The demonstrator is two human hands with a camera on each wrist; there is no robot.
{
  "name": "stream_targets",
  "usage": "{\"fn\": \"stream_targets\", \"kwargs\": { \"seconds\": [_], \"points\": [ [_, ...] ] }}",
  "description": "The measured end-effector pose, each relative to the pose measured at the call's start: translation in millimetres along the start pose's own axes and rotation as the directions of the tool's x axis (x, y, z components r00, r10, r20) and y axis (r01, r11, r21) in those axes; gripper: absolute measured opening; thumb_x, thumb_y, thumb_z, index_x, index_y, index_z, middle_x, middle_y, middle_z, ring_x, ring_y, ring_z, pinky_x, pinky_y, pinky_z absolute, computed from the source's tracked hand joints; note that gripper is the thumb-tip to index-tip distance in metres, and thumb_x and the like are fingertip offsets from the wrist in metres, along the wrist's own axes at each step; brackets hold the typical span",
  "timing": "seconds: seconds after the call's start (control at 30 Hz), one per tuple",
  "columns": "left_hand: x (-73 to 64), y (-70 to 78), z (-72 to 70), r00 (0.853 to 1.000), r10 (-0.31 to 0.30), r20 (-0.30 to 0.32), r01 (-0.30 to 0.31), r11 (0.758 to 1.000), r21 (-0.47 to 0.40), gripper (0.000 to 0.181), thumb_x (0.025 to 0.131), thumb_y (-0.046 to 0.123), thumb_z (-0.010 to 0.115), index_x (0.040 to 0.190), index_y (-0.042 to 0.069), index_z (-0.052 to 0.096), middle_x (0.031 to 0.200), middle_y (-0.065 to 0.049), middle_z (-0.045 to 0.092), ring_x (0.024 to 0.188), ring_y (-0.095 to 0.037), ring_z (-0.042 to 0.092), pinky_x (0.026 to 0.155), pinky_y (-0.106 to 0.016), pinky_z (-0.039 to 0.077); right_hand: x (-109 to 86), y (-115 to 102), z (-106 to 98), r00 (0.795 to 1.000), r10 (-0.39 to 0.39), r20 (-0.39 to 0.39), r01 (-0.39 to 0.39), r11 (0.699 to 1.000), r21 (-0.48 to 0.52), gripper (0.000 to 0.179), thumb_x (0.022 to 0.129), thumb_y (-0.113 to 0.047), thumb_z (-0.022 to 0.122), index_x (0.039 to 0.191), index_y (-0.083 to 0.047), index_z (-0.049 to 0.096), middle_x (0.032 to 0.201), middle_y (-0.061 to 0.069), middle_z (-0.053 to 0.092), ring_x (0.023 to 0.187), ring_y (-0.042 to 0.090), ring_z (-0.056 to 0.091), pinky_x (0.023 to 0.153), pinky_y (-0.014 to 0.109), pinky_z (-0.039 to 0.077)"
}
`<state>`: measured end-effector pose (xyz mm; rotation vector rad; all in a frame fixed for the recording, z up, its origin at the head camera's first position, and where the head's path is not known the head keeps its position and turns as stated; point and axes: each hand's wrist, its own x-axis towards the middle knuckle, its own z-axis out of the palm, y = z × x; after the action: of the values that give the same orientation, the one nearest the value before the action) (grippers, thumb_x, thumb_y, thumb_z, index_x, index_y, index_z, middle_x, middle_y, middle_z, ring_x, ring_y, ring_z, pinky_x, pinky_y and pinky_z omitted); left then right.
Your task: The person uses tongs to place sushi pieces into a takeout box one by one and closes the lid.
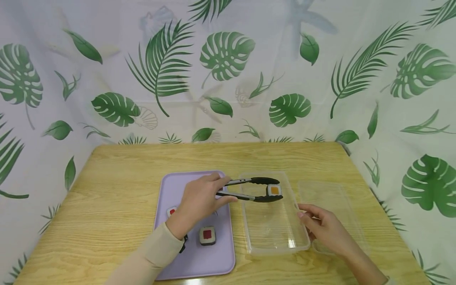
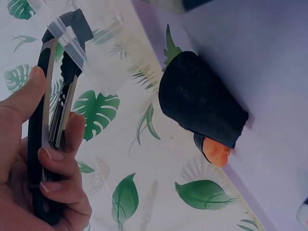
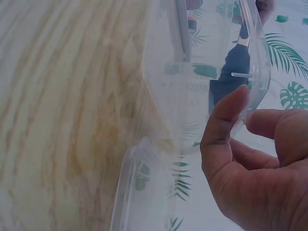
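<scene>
My left hand (image 1: 201, 198) grips black-and-silver kitchen tongs (image 1: 246, 197), which reach right across a clear plastic box (image 1: 270, 237). Between the black tong tips, over the far part of the box, is a sushi roll piece (image 1: 274, 190) with an orange centre. My right hand (image 1: 325, 231) pinches the box's right rim between thumb and fingers. Left of the box lies a lilac tray (image 1: 217, 265), partly beneath my left forearm. It bears a red-centred sushi piece (image 1: 207, 235) and another (image 1: 171, 211) partly covered by my wrist. A dark cone-shaped hand roll (image 2: 202, 98) shows in the left wrist view.
A clear plastic lid (image 1: 338, 198) lies on the wooden table (image 1: 117, 190) just right of the box, partly under my right hand. A white leaf-print cloth (image 1: 249, 79) hangs behind the table and along both sides.
</scene>
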<state>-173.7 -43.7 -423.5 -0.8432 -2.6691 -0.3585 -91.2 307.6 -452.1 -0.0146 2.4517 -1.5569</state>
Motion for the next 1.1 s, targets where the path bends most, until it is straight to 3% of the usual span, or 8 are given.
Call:
{"fn": "stream_targets", "kwargs": {
  "seconds": [0.1, 0.33, 0.67, 0.87, 1.1],
  "points": [
    [3.8, 3.4, 3.9, 1.000, -0.001, 0.026, 0.000, 1.000, 0.029, 0.059, 0.085, 0.066, 0.074, 0.129, 0.026, 0.075, 0.096, 0.008, 0.068, 0.064, -0.007, 0.057, 0.048, -0.021, 0.039, 0.1, 0, 0, 1.000, -0.001, -0.003, 0.001, 1.000, 0.003, 0.056, 0.110, -0.022, 0.056, 0.152, 0.014, 0.042, 0.105, 0.015, 0.061, 0.067, 0.010, 0.063, 0.060, 0.031, 0.059],
    [12.8, 13.9, 5.8, 0.999, 0.007, 0.053, -0.010, 0.998, 0.055, 0.059, 0.085, 0.064, 0.077, 0.130, 0.025, 0.075, 0.107, 0.004, 0.074, 0.081, -0.015, 0.071, 0.055, -0.032, 0.054, -0.8, 2, 1, 1.000, -0.005, -0.012, 0.006, 1.000, 0.019, 0.054, 0.110, -0.021, 0.057, 0.151, 0.013, 0.044, 0.103, 0.013, 0.061, 0.065, 0.008, 0.060, 0.058, 0.031, 0.059],
    [20.9, 21.3, 10.2, 0.999, 0.012, 0.050, -0.018, 0.993, 0.114, 0.057, 0.085, 0.066, 0.075, 0.122, 0.024, 0.076, 0.093, 0.004, 0.067, 0.063, -0.012, 0.057, 0.044, -0.025, 0.037, -0.8, 3, 0, 1.000, -0.015, -0.016, 0.016, 0.999, 0.036, 0.054, 0.111, -0.022, 0.056, 0.150, 0.013, 0.045, 0.099, 0.010, 0.060, 0.065, 0.007, 0.059, 0.058, 0.030, 0.058],
    [20.4, 24.4, 8.9, 0.998, -0.010, 0.068, 0.005, 0.997, 0.071, 0.059, 0.081, 0.067, 0.079, 0.118, 0.021, 0.073, 0.092, 0.003, 0.065, 0.055, -0.012, 0.051, 0.041, -0.028, 0.034, -0.7, 4, 1, 1.000, -0.004, -0.022, 0.005, 0.999, 0.042, 0.054, 0.111, -0.023, 0.056, 0.150, 0.012, 0.046, 0.098, 0.009, 0.060, 0.066, 0.007, 0.059, 0.058, 0.030, 0.058],
    [12.7, 15.5, 1.8, 0.991, -0.037, 0.130, 0.040, 0.999, -0.021, 0.065, 0.084, 0.065, 0.078, 0.134, 0.023, 0.071, 0.101, 0.003, 0.070, 0.066, -0.011, 0.060, 0.052, -0.027, 0.046, -0.6, 4, 0, 0.999, -0.013, -0.032, 0.015, 0.999, 0.041, 0.053, 0.111, -0.022, 0.056, 0.150, 0.012, 0.046, 0.097, 0.009, 0.060, 0.065, 0.007, 0.058, 0.057, 0.031, 0.059]
  ]
}}
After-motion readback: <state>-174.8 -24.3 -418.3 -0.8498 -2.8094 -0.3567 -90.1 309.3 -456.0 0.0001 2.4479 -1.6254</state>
